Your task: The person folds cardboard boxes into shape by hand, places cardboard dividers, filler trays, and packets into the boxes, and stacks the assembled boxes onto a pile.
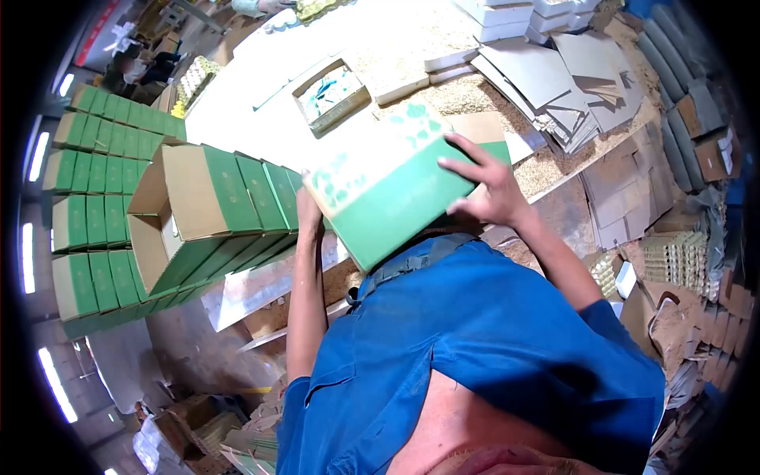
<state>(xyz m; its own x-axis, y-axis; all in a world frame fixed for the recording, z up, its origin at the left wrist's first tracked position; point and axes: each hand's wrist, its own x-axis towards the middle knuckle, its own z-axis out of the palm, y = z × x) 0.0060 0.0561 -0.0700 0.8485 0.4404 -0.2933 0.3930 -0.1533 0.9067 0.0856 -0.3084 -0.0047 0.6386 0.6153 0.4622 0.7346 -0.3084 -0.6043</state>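
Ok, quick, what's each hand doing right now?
Left hand: at one end of the green-and-white box, fingers partly hidden, so its grip can't be told.
Right hand: open, fingers spread at the box's other end.

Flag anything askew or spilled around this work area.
The cardboard sheets on the right lie at clashing angles, unlike the neatly rowed green boxes on the left. Loose tan bits are strewn beside the sheets, looking spilled, though possibly just packing.
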